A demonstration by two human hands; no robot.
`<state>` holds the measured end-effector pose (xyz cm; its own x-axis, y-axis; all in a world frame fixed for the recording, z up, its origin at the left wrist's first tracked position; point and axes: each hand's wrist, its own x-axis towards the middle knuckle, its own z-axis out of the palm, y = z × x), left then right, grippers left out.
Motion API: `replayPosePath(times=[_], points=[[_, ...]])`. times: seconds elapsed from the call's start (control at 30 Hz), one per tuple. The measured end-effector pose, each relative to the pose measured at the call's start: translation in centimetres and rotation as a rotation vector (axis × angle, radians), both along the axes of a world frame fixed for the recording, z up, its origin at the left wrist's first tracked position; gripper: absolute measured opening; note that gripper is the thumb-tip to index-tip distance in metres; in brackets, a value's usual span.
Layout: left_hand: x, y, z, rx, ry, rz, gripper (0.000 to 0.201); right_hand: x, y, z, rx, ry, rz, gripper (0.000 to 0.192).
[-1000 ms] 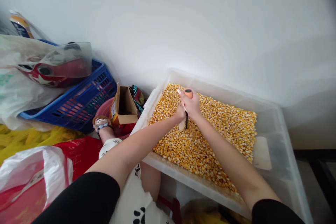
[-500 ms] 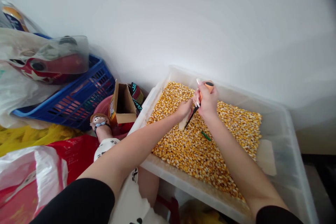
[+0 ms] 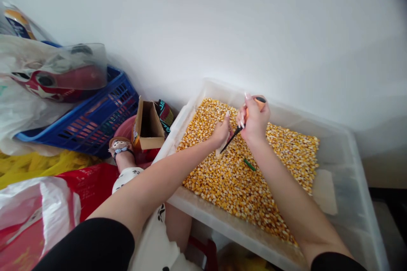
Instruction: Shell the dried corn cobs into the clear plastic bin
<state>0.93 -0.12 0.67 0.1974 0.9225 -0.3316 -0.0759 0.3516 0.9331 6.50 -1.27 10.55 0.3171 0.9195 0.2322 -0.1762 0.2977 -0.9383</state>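
Nearest, 2 bare forearms in black sleeves reach forward over the near rim of a clear plastic tub [image 3: 222, 220] filled with loose yellow corn kernels [image 3: 254, 186]. Below the left arm, a white garment with black paw prints shows, and a red and white plastic bag [image 3: 38, 216] lies at the near left. Farther in, the left hand [image 3: 221, 132] has its fingers clamped on a pale, stripped corn cob [image 3: 219, 151] whose lower end rests on the kernels. Just beside it, the right hand [image 3: 254, 120] has its fingers wrapped tight around an orange-handled tool [image 3: 259, 100], its dark shaft slanting down to touch the cob. A small green stick [image 3: 249, 164] lies on the kernels under the right wrist. A pale flat piece [image 3: 324, 192] sits in the tub's bare right end. To the left, farther back, stand an open cardboard box [image 3: 148, 129] and a blue basket [image 3: 92, 123] holding plastic bags, all against a white wall [image 3: 222, 21]
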Motion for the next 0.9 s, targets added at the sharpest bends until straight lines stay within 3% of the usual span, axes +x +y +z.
replayPosePath(times=[0.17, 0.43, 0.67, 0.9], points=[[0.3, 0.0, -0.5, 0.047, -0.043, 0.056, 0.061, -0.6, 0.0, -0.3, 0.025, -0.021, -0.023, 0.027], [0.1, -0.4, -0.7, 0.010, -0.143, 0.038, 0.055, -2.4, 1.1, -1.0, 0.013, -0.142, -0.057, 0.028], [-0.1, -0.3, -1.8, 0.079, -0.254, -0.022, 0.051, -2.2, 1.4, -1.0, -0.065, -0.059, 0.199, 0.029], [-0.1, -0.5, -0.5, 0.017, -0.093, 0.021, 0.059, -1.8, 1.9, -1.9, -0.055, -0.131, -0.104, 0.030]])
